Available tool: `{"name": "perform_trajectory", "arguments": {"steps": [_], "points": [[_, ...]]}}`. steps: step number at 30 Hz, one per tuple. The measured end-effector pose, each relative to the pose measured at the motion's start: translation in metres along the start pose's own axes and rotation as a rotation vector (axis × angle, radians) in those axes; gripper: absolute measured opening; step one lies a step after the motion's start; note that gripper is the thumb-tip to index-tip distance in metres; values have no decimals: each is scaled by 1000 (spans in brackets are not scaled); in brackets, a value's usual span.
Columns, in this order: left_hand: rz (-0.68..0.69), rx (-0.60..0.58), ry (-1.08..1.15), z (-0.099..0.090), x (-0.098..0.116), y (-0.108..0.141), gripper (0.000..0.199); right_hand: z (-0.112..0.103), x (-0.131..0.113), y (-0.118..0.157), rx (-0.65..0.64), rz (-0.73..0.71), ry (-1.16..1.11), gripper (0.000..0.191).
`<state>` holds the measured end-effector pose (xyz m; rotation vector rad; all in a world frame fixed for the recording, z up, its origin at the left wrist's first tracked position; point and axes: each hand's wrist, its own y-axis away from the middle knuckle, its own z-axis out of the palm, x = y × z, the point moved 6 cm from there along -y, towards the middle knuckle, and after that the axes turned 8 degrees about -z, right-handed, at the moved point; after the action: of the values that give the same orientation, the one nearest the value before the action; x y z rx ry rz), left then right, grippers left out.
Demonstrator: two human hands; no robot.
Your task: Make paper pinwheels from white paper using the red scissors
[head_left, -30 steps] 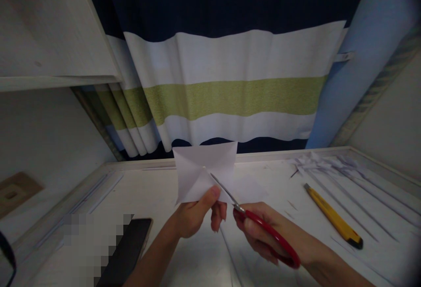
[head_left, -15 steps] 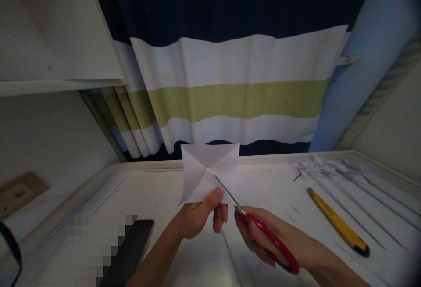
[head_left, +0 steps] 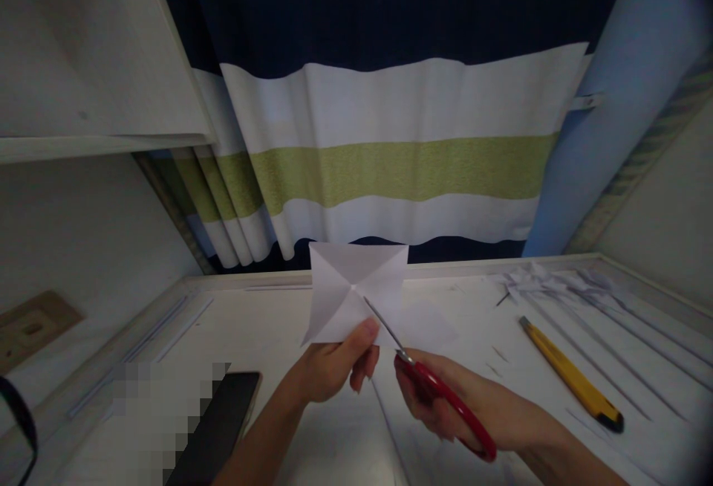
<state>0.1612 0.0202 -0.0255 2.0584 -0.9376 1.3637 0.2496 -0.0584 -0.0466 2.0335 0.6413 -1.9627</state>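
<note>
A white sheet of paper (head_left: 357,267) with diagonal creases that cross in its middle is held up above the desk. My left hand (head_left: 342,360) grips its lower edge, with the thumb on the near face and the fingers behind. In my right hand (head_left: 440,389) is a pair of scissors (head_left: 460,413) with red handles. Their blades lie along the lower right crease, the tip close to the centre of the sheet. The fingers of my right hand are wrapped round the handles.
On the white desk (head_left: 267,322), a yellow utility knife (head_left: 571,374) lies at the right. Crumpled paper and strips (head_left: 549,282) are heaped at the back right. A dark phone (head_left: 223,419) lies at the left. A striped curtain (head_left: 401,170) hangs behind.
The scissors' handles have swung slightly left and down with my right hand. The paper has shifted a touch to the right, and my left fingers have curled a little.
</note>
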Motion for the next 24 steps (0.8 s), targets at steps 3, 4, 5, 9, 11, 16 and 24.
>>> {"name": "perform_trajectory", "arguments": {"steps": [3, 4, 5, 9, 11, 16, 24], "points": [[-14, 0, -10, 1, -1, 1, 60, 1, 1, -1, -12, -1, -45, 36], [-25, 2, -16, 1, -2, 1, 60, 1, 1, -2, -16, -11, -42, 37], [-36, 8, -20, 1, -3, 1, 59, 1, 0, -2, -16, -19, -33, 38], [-45, 14, -39, 0, -4, 1, 60, 0, -3, -4, -21, -24, 17, 44], [-38, 11, -45, 0, -4, 0, 60, 0, -6, -4, -19, -35, 39, 45], [-38, 11, -42, -1, -6, -1, 60, -1, -8, -3, 30, -50, 91, 47], [-25, 16, -43, 0, -5, 0, 59, -1, 1, -6, 149, 26, 65, 43]]}}
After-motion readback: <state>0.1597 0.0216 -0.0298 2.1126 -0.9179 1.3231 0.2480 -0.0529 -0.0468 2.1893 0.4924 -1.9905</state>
